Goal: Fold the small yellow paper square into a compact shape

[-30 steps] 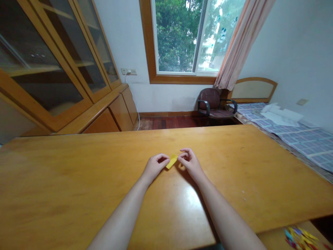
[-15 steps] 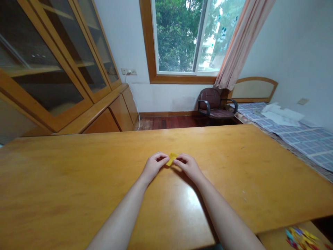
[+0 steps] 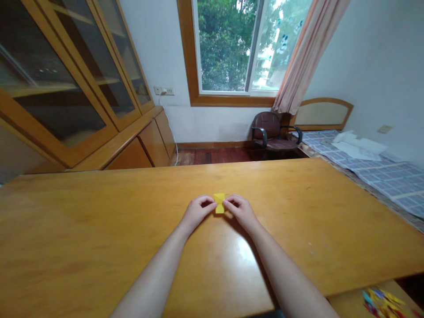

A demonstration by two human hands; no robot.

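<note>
A small piece of yellow paper (image 3: 219, 209) with crease lines stands between my hands, just above the middle of the wooden table (image 3: 99, 238). My left hand (image 3: 199, 211) pinches its left edge between thumb and fingers. On the opposite edge, my right hand (image 3: 239, 208) pinches it in the same way. The paper's long side runs up and down in the view, and its face is turned toward me. Both forearms reach in from the bottom of the picture.
Several colourful small pieces (image 3: 386, 302) lie on a lower surface at the bottom right. Past the table's far edge stands a dark red armchair (image 3: 267, 128). A glass-door cabinet (image 3: 79, 84) is at the left, and a bed (image 3: 380, 172) at the right.
The yellow paper was tilted and has turned upright, showing more of its face. My hands have shifted only slightly, keeping hold of its two sides.
</note>
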